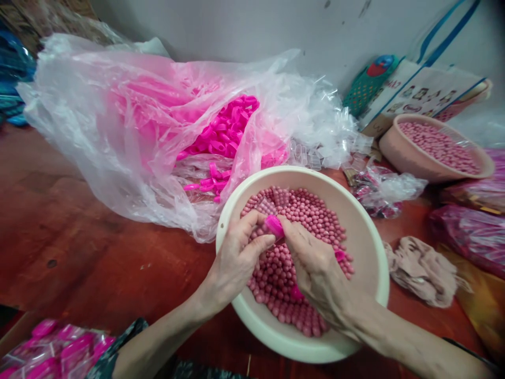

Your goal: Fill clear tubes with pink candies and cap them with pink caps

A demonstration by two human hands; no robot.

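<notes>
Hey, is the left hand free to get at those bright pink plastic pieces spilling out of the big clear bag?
Probably yes. The left hand sits at the near-left rim of the cream bowl, and the bag's opening with the pink pieces lies just beyond, nothing between. The hand is pinching a small pink piece with the right hand.

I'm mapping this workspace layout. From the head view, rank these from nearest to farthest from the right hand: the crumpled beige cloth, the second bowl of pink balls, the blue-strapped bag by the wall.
Measured from the right hand:
1. Crumpled beige cloth, just to its right on the table.
2. Second bowl of pink balls, farther back on the right.
3. Blue-strapped bag, behind that bowl against the wall.
</notes>
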